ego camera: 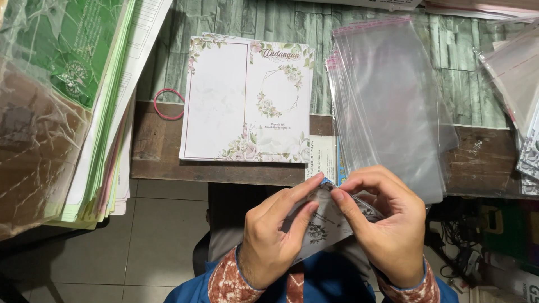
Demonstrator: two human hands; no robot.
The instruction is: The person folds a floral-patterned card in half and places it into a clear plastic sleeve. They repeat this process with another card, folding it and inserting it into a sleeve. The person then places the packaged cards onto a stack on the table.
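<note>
Both hands are pinching a bagged card [324,221] over the lap, left hand [275,238] and right hand [384,227] nipping its top edge. Thin plastic's looking slippery, so it could be sliding crooked or creasing.

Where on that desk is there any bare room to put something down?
Bare desk shows between the paper stack and flowered cards, though a red rubber band lies there. Another strip lies right of the clear sleeves. Elsewhere it is crowded.
</note>
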